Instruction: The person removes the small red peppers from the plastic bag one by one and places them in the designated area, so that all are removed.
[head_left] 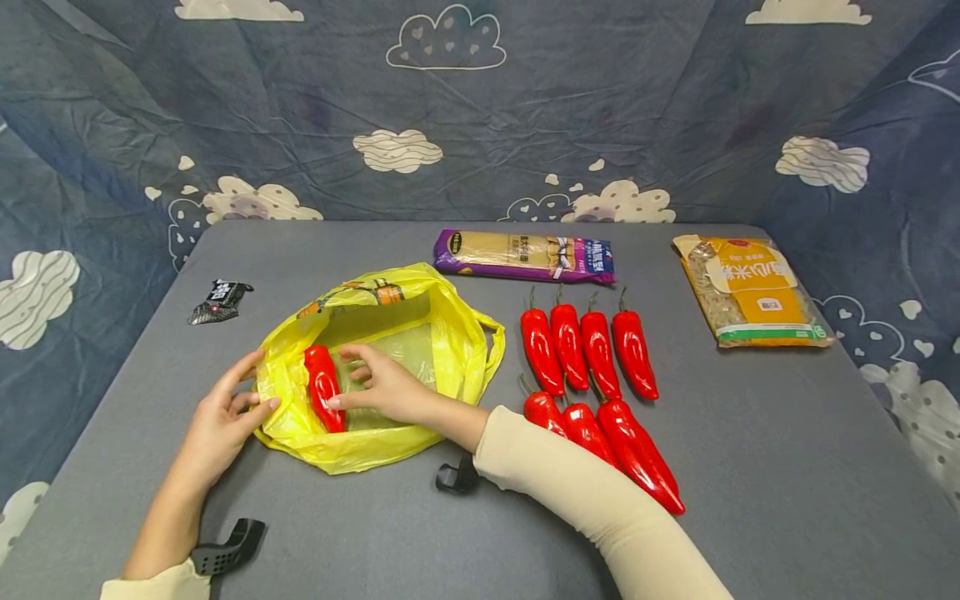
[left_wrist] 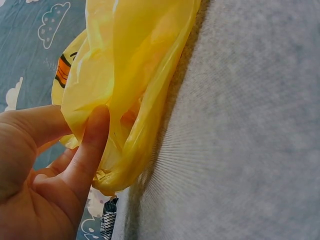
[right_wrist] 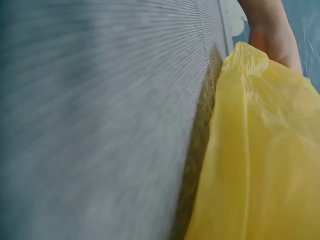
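Observation:
A yellow plastic bag (head_left: 450,304) lies with its mouth open on the table's left half. My left hand (head_left: 221,425) pinches its left edge; in the left wrist view, thumb and fingers hold the thin yellow film (left_wrist: 95,65). Inside the bag, a glossy red chili pepper (head_left: 322,387) lies near the left side. My right hand (head_left: 386,387) reaches in over the near rim, its thumb right at the pepper and its other fingers apart from it, loosely bent. From the right wrist, the bag's side (right_wrist: 265,165) hides that hand.
Several red chili peppers (head_left: 597,354) lie in two rows right of the bag, the nearer row partly under my right sleeve (head_left: 577,483). Behind stands a purple noodle packet (head_left: 525,256). An orange-and-clear food bag (head_left: 753,292) lies far right, a small black packet (head_left: 220,302) far left.

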